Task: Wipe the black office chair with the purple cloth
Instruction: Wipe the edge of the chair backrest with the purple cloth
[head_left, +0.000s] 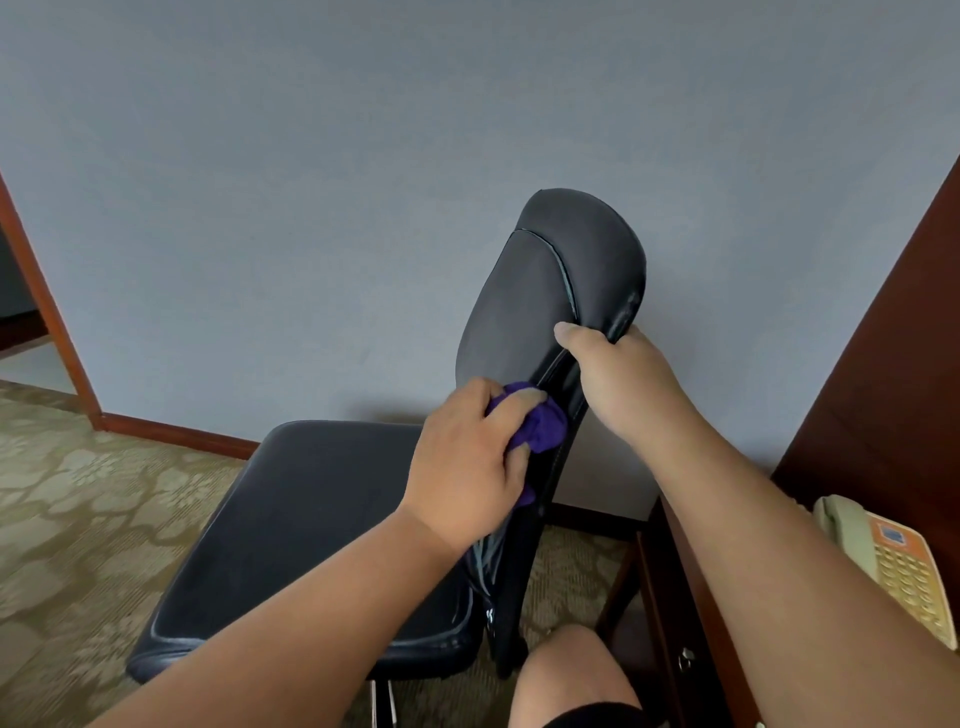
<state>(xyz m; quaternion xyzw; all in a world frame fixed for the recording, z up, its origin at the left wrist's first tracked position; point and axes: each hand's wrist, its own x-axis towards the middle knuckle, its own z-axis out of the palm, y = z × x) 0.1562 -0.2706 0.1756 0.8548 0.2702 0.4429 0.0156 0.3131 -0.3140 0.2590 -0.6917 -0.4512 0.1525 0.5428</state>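
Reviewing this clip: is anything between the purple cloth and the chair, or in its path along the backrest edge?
Nothing separates them: the left hand presses the purple cloth onto the edge of the backrest. Higher up that edge the right hand grips the backrest and would likely block an upward stroke.

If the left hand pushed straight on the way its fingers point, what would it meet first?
The left hand points up and right, gripping the purple cloth. It would likely press first into the side edge of the chair back. The right hand grips that edge close by; depth is unclear.
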